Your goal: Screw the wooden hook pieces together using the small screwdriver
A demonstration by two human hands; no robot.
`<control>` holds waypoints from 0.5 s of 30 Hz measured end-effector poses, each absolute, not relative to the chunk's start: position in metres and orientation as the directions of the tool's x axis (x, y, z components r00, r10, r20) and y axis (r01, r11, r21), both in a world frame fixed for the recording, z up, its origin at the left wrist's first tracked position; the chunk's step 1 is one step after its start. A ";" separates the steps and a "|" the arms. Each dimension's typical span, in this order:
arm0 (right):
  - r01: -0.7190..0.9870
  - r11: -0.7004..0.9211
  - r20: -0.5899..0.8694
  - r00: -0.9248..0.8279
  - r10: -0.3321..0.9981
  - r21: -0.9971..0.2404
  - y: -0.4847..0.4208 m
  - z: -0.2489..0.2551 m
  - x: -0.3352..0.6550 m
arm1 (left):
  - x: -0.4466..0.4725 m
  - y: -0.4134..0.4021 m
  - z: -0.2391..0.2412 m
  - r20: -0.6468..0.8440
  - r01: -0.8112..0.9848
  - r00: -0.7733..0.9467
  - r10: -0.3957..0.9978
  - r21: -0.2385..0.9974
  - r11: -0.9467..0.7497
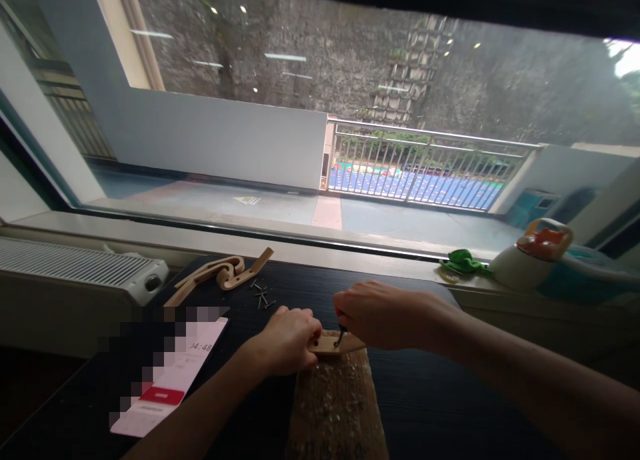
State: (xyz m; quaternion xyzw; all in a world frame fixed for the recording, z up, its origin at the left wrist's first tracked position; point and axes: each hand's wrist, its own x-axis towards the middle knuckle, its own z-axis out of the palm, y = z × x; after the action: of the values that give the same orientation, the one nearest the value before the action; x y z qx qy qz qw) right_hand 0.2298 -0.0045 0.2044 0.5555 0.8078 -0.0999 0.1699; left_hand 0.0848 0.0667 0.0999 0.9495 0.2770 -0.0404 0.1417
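My left hand (290, 339) grips the left end of a small light wooden piece (327, 345) with dark holes in it. The piece lies across the far end of a rough wooden board (340, 413), whose top is strewn with pale bits. In my right hand (373, 313) is a thin dark metal tool (342, 335), closed in the fingers. Its lower tip meets the wooden piece near a hole; most of the tool is hidden by the hand, so its kind does not show.
Several loose screws (261, 296) lie on the dark table (415, 393), near curved wooden pieces (227, 273). A phone (175, 380) with a lit screen is at the left. Beyond stand a radiator (75, 267), a window sill (300, 250), a green cloth (463, 263) and a white container (515, 267).
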 end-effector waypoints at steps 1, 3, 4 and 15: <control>0.934 0.356 -0.372 -0.321 0.871 0.027 -0.005 0.204 0.230 | 0.085 0.066 0.098 -0.147 0.540 0.842 0.520 0.249 -0.804; 0.940 0.342 -0.350 -0.315 0.882 0.016 -0.006 0.203 0.230 | 0.086 0.066 0.095 -0.131 0.543 0.839 0.528 0.246 -0.803; 0.942 0.337 -0.350 -0.313 0.883 0.006 -0.006 0.202 0.231 | 0.086 0.066 0.093 -0.125 0.542 0.840 0.528 0.244 -0.804; 0.962 0.271 -0.446 -0.255 0.858 -0.030 -0.004 0.199 0.243 | 0.089 0.072 0.094 -0.202 0.528 0.849 0.488 0.323 -0.785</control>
State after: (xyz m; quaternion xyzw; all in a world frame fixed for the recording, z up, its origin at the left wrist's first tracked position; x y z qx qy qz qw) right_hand 0.2432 -0.0040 0.1986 0.5849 0.7780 -0.1498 0.1739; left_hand 0.0888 0.0716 0.0939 0.9433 0.2693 -0.0536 0.1865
